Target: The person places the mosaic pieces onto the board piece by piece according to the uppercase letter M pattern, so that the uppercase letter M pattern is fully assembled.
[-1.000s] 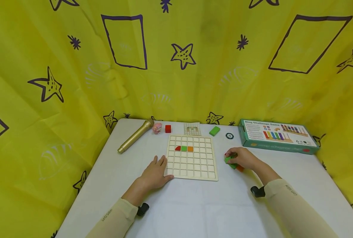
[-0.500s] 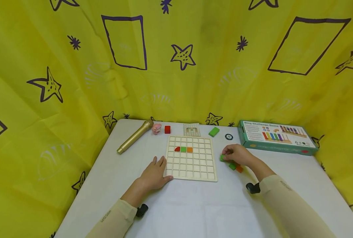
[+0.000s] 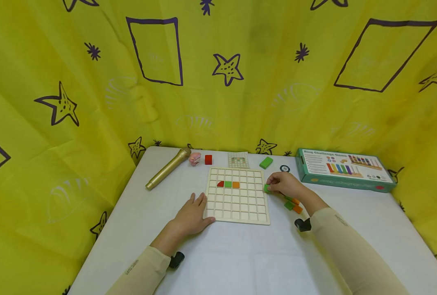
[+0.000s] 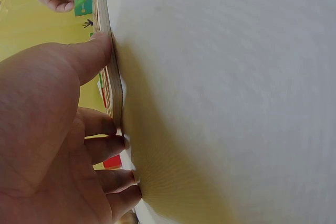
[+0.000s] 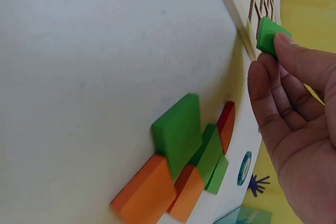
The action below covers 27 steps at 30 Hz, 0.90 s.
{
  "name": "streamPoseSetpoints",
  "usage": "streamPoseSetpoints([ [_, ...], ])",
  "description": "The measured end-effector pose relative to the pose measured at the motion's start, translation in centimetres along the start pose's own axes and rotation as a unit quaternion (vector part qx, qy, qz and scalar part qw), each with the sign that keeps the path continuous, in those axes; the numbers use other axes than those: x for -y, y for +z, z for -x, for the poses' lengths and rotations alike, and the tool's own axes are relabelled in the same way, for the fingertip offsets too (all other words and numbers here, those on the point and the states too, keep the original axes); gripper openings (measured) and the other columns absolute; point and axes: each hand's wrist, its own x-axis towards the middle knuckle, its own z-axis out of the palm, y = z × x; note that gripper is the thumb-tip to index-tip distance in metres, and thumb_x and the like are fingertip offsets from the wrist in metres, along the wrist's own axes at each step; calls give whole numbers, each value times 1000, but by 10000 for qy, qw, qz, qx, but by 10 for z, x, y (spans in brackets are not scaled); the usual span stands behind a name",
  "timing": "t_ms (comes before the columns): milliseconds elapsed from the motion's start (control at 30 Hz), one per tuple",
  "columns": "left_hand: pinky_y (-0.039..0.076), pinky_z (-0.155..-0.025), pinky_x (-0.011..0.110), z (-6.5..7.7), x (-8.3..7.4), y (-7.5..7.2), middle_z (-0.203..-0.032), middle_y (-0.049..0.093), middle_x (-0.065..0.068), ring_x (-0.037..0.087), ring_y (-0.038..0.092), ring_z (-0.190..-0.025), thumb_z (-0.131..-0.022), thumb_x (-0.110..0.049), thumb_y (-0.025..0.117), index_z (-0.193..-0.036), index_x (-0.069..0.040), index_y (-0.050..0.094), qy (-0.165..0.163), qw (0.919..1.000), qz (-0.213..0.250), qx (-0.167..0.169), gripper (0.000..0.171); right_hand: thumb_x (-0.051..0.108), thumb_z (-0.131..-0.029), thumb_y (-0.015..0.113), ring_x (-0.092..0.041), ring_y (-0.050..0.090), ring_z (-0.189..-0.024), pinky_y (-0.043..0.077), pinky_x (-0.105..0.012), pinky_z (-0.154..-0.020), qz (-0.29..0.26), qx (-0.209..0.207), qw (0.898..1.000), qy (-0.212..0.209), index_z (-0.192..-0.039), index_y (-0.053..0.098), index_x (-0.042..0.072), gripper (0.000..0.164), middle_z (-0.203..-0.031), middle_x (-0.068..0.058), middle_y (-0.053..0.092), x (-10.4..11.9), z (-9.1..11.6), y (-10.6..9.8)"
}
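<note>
A pale wooden grid board (image 3: 236, 204) lies mid-table in the head view. In one row sit a red quarter-round tile (image 3: 220, 184), a green square tile (image 3: 228, 184) and an orange square tile (image 3: 236, 185). At the board's near left corner rests my left hand (image 3: 190, 215), fingers extended, thumb against the near edge. My right hand (image 3: 285, 184) pinches another green square tile (image 5: 266, 38) between thumb and fingers, at the board's right edge. Below that hand, loose green tiles (image 5: 181, 129), orange tiles (image 5: 147, 190) and a red tile (image 5: 227, 127) lie on the cloth.
Along the back are a gold microphone (image 3: 168, 169), a pink crumpled-looking object (image 3: 194, 159), a red block (image 3: 208, 159), a pattern card (image 3: 238, 160), a green block (image 3: 266, 162), a round dark-rimmed disc (image 3: 284, 168) and a game box (image 3: 345, 170). A yellow curtain (image 3: 218, 110) hangs behind.
My right hand has picked the green tile out of the loose pile and carried it left to the board's right edge. The left hand has stayed in place.
</note>
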Motion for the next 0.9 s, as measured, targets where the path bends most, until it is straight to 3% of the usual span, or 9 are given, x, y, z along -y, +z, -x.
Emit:
streamPoseSetpoints([
  [400,29,-117,50,-4,1,-1,-161,29,19,48,23,-147,-96,-57,58,-154,5,33,-26,10000,-73,34,89,10,-95,70,-21,58,-86,51,-32,-72,184,33,9998,24,-102,68,4,10,-96,-8,66,21,-14,-3],
  [900,28,-117,51,-3,0,1,-162,29,18,48,22,-147,-96,-57,59,-155,4,32,-77,9999,18,77,89,10,-95,71,-19,60,-85,52,-32,-77,185,36,9998,-43,-101,69,4,9,-95,-6,66,31,-28,6],
])
